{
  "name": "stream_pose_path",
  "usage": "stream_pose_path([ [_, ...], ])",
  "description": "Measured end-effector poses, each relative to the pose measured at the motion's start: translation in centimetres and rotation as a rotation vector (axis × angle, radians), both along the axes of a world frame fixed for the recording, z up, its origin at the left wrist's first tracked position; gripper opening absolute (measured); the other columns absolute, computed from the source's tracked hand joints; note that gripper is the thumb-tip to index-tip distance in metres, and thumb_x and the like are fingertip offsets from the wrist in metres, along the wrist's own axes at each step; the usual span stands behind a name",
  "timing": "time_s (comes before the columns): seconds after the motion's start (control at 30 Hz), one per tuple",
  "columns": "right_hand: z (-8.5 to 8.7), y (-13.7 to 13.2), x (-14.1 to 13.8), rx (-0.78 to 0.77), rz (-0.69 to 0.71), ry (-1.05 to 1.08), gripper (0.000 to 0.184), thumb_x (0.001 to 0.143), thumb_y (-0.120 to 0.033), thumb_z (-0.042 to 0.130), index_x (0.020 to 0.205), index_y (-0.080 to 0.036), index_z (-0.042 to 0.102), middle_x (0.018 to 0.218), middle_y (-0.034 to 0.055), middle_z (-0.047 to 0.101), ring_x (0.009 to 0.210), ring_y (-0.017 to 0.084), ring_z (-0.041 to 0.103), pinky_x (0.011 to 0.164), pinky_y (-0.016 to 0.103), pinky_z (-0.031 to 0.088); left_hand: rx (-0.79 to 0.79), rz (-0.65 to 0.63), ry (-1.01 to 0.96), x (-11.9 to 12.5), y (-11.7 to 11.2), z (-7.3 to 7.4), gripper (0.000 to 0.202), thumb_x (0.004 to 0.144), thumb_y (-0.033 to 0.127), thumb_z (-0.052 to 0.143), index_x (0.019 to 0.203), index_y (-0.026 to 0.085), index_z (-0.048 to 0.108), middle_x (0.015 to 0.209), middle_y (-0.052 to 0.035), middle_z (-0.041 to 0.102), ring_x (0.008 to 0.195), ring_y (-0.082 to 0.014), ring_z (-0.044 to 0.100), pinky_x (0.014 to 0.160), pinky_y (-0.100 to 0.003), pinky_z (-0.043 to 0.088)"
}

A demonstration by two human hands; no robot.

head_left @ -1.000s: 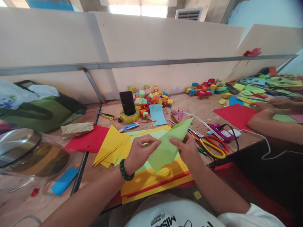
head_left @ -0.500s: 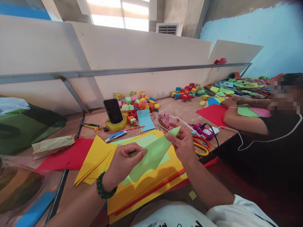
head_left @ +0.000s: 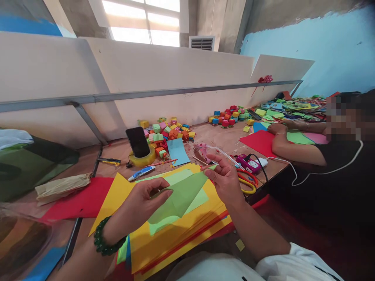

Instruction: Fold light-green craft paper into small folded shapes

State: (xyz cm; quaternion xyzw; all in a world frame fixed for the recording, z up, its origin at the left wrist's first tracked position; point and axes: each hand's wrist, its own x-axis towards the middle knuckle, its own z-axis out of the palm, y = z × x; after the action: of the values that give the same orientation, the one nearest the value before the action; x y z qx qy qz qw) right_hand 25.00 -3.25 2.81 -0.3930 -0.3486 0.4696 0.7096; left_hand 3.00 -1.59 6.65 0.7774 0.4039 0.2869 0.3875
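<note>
A sheet of light green paper [head_left: 178,199] is stretched between my hands, slanting up to the right. My left hand [head_left: 150,199], with a dark green bead bracelet above it, pinches the paper's left edge between thumb and fingers. At the upper right corner, my right hand [head_left: 224,177] grips the same sheet. Beneath lies a thick stack of yellow paper [head_left: 166,249] with some red sheets in it, and another green sheet [head_left: 199,199] rests on top of the stack.
Behind the stack are a glue tube [head_left: 142,172], a phone [head_left: 137,142] on a tape roll [head_left: 143,157], folded paper cubes [head_left: 164,134] and a blue sheet [head_left: 178,151]. Scissors [head_left: 248,186] and a purple box [head_left: 248,164] with cables lie right. A co-worker's hand [head_left: 277,128] works farther right.
My left hand has moved a little left and down with the green paper's edge. The paper now lies flatter and lower over the stack. The view has tilted slightly.
</note>
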Motion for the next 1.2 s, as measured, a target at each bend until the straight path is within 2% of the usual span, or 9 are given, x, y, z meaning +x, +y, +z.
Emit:
stream_pose_path([
  [0.13, 0.0, -0.3, -0.1, 0.008, 0.016, -0.019, 0.048, 0.051, -0.027, 0.086, 0.096, -0.025, 0.069, 0.05, -0.0085, 0.063, 0.071, 0.018, 0.071, 0.073, 0.032, 0.055, -0.041, -0.049, -0.009, -0.5, 0.3, 0.0, 0.028, 0.077, 0.041, 0.058, 0.063, 0.017, 0.054, 0.055, 0.0052, 0.039, 0.051, -0.0079, 0.032, 0.044, -0.016, 0.032],
  [0.27, -0.1, -0.4, -0.1, 0.011, 0.028, -0.052, 0.05, 0.053, -0.03, 0.085, 0.1, -0.025, 0.069, 0.066, -0.0039, 0.072, 0.074, 0.019, 0.071, 0.076, 0.034, 0.056, -0.074, -0.06, -0.028, -0.9, 0.6, 0.2, 0.031, 0.074, 0.043, 0.061, 0.06, 0.017, 0.054, 0.053, 0.0058, 0.036, 0.049, -0.0075, 0.029, 0.041, -0.017, 0.028],
  [0.37, -0.7, -0.2, 0.2, 0.026, 0.041, -0.048, 0.051, 0.055, -0.029, 0.085, 0.103, -0.024, 0.067, 0.07, -0.0023, 0.074, 0.077, 0.019, 0.071, 0.078, 0.033, 0.055, -0.11, -0.073, -0.015, -1.3, 1.0, -0.2, 0.032, 0.076, 0.044, 0.061, 0.062, 0.016, 0.056, 0.055, 0.005, 0.039, 0.05, -0.0075, 0.03, 0.043, -0.017, 0.028],
  [0.5, -1.4, -0.1, 0.7, 0.011, 0.036, -0.027, 0.055, 0.057, -0.026, 0.086, 0.107, -0.024, 0.065, 0.072, -0.001, 0.075, 0.075, 0.018, 0.071, 0.075, 0.03, 0.055, -0.134, -0.085, -0.024, -1.5, 1.3, -0.9, 0.03, 0.079, 0.043, 0.06, 0.067, 0.015, 0.059, 0.059, 0.0043, 0.043, 0.053, -0.0077, 0.033, 0.048, -0.017, 0.03],
  [0.63, -1.1, -0.4, 0.7, 0.002, 0.022, 0.007, 0.056, 0.052, -0.026, 0.087, 0.103, -0.023, 0.065, 0.07, -0.0006, 0.075, 0.07, 0.018, 0.071, 0.07, 0.029, 0.055, -0.157, -0.097, -0.039, -1.1, 1.2, -0.7, 0.028, 0.076, 0.041, 0.062, 0.065, 0.015, 0.057, 0.056, 0.0055, 0.039, 0.051, -0.0072, 0.031, 0.045, -0.017, 0.027],
  [0.87, -0.6, -0.8, 0.4, -0.011, -0.013, -0.025, 0.056, 0.049, -0.026, 0.088, 0.101, -0.024, 0.066, 0.068, -0.0009, 0.074, 0.067, 0.019, 0.071, 0.068, 0.032, 0.056, -0.112, -0.071, -0.029, -1.1, 1.0, -0.5, 0.026, 0.076, 0.039, 0.061, 0.065, 0.015, 0.058, 0.056, 0.0042, 0.042, 0.053, -0.0077, 0.033, 0.046, -0.017, 0.029],
  [1.1, 0.0, -1.1, -0.2, 0.043, -0.121, -0.089, 0.052, 0.05, -0.028, 0.087, 0.098, -0.025, 0.065, 0.065, -0.0036, 0.071, 0.064, 0.017, 0.068, 0.066, 0.032, 0.056, -0.003, -0.026, -0.054, -0.6, 0.4, 1.0, 0.03, 0.072, 0.041, 0.063, 0.056, 0.016, 0.059, 0.052, 0.0023, 0.048, 0.05, -0.0084, 0.038, 0.044, -0.018, 0.033],
  [1.2, -0.2, -1.0, 0.1, 0.044, -0.152, -0.104, 0.053, 0.05, -0.027, 0.086, 0.099, -0.024, 0.064, 0.064, -0.0052, 0.07, 0.061, 0.014, 0.066, 0.065, 0.029, 0.056, 0.052, -0.009, -0.034, -0.8, 0.3, 1.1, 0.029, 0.072, 0.04, 0.063, 0.056, 0.016, 0.062, 0.052, 0.0014, 0.051, 0.049, -0.0088, 0.04, 0.044, -0.018, 0.034],
])
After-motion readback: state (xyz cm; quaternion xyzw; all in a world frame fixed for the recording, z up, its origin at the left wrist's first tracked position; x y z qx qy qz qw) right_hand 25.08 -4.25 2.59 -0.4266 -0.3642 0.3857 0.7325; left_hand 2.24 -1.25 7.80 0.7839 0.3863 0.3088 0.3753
